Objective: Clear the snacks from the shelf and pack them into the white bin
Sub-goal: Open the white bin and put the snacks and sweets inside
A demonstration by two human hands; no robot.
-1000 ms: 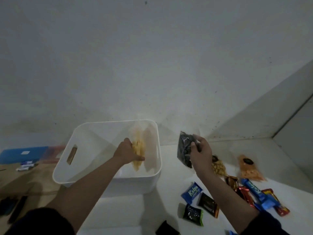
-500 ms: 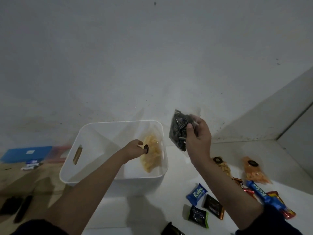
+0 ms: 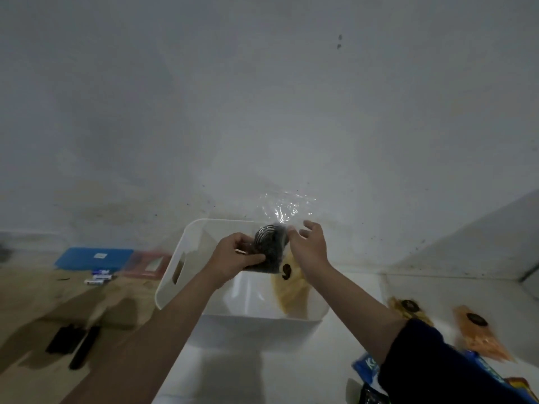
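Note:
The white bin (image 3: pixel 170 277) stands on the white shelf, and a clear bag of yellow snacks (image 3: pixel 291 290) leans against its right wall inside. Above the bin's open top my left hand (image 3: pixel 233 256) grips a clear bag of dark cookies (image 3: pixel 271 247) by its left side. The bag's empty plastic top sticks up behind the bin's far rim. My right hand (image 3: pixel 310 247) is at the bag's right side with its fingers spread and relaxed, the thumb near the plastic.
More snacks lie on the shelf to the right: a nut bag (image 3: pixel 408 307), an orange bag (image 3: pixel 478 335), a blue packet (image 3: pixel 364 367), a dark packet (image 3: pixel 372 398). Left of the bin are a blue box (image 3: pixel 93 258), batteries (image 3: pixel 99 277) and black items (image 3: pixel 73 345).
My left hand let go of the yellow snack bag in the bin and took the cookie bag. My right hand carried that bag over the bin and loosened its hold.

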